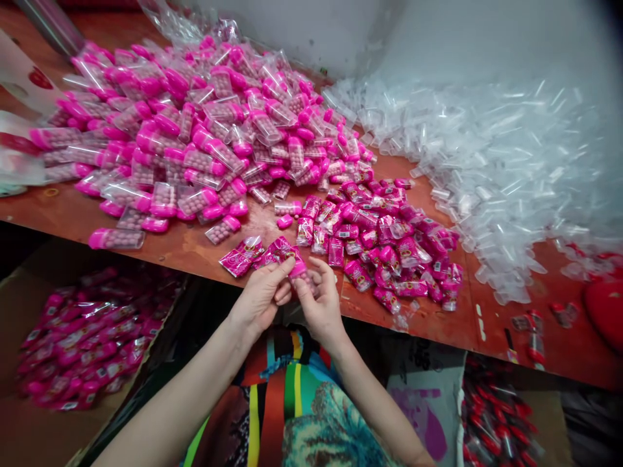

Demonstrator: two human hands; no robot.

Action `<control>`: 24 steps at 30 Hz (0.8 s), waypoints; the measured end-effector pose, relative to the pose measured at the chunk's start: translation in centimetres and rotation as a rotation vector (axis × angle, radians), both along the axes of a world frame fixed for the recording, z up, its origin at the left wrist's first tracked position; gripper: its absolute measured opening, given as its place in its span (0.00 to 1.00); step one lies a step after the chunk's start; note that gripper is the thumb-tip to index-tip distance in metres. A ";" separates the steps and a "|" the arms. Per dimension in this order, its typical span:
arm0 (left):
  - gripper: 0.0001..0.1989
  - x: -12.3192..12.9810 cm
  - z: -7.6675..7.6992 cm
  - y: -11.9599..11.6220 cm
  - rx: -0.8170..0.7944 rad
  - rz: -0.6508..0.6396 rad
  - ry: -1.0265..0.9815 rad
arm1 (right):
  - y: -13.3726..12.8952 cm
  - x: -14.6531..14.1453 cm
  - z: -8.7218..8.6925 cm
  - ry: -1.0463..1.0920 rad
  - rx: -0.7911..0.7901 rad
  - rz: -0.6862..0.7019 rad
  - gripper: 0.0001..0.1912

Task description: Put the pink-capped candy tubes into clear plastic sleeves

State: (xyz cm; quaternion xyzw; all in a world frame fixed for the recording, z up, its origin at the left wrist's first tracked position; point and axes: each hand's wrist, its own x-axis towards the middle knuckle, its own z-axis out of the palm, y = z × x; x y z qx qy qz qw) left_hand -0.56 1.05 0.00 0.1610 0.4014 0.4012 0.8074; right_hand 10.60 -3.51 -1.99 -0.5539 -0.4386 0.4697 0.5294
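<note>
My left hand (263, 292) and my right hand (321, 301) meet at the table's front edge. Between their fingers is a small clear bottle with a pink cap (298, 267), pinched from both sides. Just beyond the hands, flat pink printed wrappers (242, 255) lie on the table. A large heap of clear bottles with pink caps and pale pink balls inside (195, 143) covers the left and middle. To the right of my hands is a pile of pink wrapped bottles (389, 246).
Clear plastic pieces (496, 168) are heaped on the right of the red-brown table (438, 324). Below the edge, a carton at left holds pink wrapped items (92, 344); red items (496, 415) fill another at right. A red round object (606, 311) sits far right.
</note>
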 end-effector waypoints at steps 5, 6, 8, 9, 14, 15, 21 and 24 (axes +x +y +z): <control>0.19 0.1 0.0 -0.4 0.011 -0.031 0.051 | 0.1 0.0 0.1 -0.063 -0.018 -0.007 0.21; 0.20 0.2 0.1 -0.5 0.019 -0.023 0.058 | 0.1 0.1 0.2 -0.115 0.002 -0.009 0.22; 0.20 0.2 0.0 -0.7 0.023 -0.005 0.069 | 0.3 0.0 0.6 -0.078 -0.007 -0.007 0.22; 0.20 0.1 0.0 -0.7 0.017 -0.004 0.068 | 0.4 0.0 0.8 0.019 -0.045 0.001 0.21; 0.17 -0.2 -0.2 -0.7 -0.018 -0.035 -0.004 | 0.9 -0.3 0.7 0.539 -0.287 0.062 0.19; 0.17 -0.2 -0.2 -0.7 -0.012 -0.040 -0.007 | 0.9 -0.3 0.5 0.543 -0.289 0.057 0.19; 0.20 0.1 -0.1 -1.2 0.037 0.003 0.230 | 0.5 -0.6 -0.2 0.054 -0.049 -0.053 0.21; 0.20 0.2 -0.3 -1.3 0.023 0.009 0.231 | 0.8 -0.8 0.0 0.228 -0.155 -0.035 0.20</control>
